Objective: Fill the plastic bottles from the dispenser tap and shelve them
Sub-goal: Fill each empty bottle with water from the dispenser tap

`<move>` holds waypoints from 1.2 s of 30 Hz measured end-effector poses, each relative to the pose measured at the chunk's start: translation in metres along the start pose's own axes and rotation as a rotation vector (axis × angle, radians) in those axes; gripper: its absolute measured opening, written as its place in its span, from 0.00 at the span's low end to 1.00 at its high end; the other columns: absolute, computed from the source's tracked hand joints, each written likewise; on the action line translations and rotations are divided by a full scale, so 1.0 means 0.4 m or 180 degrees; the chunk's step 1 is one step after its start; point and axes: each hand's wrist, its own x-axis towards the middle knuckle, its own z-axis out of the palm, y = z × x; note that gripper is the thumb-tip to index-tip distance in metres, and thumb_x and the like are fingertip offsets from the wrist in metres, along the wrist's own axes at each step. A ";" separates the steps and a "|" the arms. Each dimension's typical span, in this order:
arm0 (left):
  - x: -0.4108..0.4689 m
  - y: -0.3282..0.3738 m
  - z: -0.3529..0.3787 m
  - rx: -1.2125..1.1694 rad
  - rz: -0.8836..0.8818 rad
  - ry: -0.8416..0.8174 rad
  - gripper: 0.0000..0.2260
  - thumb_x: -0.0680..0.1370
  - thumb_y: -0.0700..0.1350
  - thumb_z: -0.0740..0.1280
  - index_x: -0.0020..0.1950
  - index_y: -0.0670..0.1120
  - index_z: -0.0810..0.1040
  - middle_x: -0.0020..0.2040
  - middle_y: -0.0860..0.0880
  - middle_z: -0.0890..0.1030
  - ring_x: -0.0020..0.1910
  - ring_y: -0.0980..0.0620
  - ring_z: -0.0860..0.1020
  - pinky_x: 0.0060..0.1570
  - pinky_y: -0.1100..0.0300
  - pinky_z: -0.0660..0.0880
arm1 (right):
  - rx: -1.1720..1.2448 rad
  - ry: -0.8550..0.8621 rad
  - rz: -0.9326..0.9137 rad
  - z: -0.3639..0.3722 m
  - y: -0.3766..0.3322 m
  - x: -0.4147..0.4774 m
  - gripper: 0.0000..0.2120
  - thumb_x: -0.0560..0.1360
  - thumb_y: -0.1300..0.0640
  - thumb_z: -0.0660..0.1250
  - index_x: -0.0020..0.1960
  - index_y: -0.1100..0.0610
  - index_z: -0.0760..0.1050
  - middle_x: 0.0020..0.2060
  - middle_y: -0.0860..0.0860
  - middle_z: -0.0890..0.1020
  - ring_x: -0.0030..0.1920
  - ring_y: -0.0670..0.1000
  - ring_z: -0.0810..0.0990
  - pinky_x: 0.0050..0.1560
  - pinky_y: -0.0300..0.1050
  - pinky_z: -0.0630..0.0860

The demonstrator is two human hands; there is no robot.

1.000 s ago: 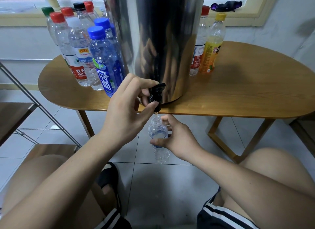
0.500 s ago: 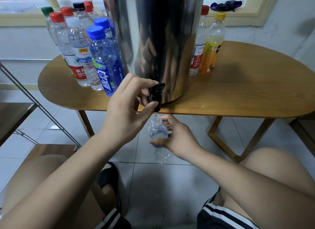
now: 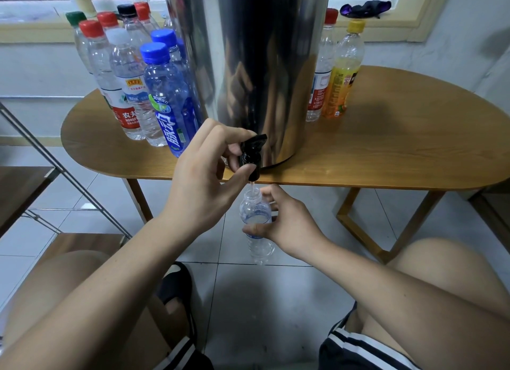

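Note:
A tall steel dispenser stands on the wooden table, with its black tap over the front edge. My left hand grips the tap, fingers over the lever and thumb under the spout. A thin stream of water runs into a small clear uncapped bottle held upright just below the spout. My right hand holds that bottle round its middle. The bottle is mostly full.
Several capped bottles with red, blue, green and black caps stand left of the dispenser. A red-capped bottle and a yellow-capped juice bottle stand to its right. A metal-framed wooden shelf rack is at the left. My knees are below.
Both hands stay in place. The water level in the small bottle has risen slightly.

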 end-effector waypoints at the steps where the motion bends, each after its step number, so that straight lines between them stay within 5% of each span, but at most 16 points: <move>1: 0.000 0.000 0.000 0.0000 0.0002 -0.0005 0.21 0.77 0.32 0.78 0.66 0.46 0.79 0.50 0.47 0.75 0.42 0.49 0.80 0.45 0.60 0.73 | 0.0002 -0.0001 -0.0001 0.000 -0.001 0.000 0.34 0.64 0.41 0.86 0.64 0.39 0.73 0.59 0.40 0.83 0.58 0.44 0.83 0.59 0.54 0.83; 9: -0.002 0.000 0.002 -0.0087 0.0010 -0.0011 0.24 0.77 0.32 0.78 0.67 0.52 0.77 0.51 0.48 0.74 0.41 0.50 0.80 0.45 0.59 0.73 | 0.0014 0.0057 -0.0024 0.002 0.003 0.001 0.34 0.63 0.40 0.87 0.63 0.40 0.74 0.59 0.40 0.83 0.58 0.44 0.83 0.60 0.53 0.82; 36: -0.002 -0.004 0.002 -0.0018 0.0000 -0.0014 0.21 0.77 0.33 0.78 0.67 0.47 0.79 0.51 0.47 0.74 0.42 0.49 0.80 0.45 0.61 0.73 | 0.0007 0.0030 -0.0026 0.001 0.000 -0.002 0.33 0.64 0.42 0.87 0.62 0.40 0.74 0.58 0.40 0.83 0.58 0.44 0.83 0.60 0.54 0.83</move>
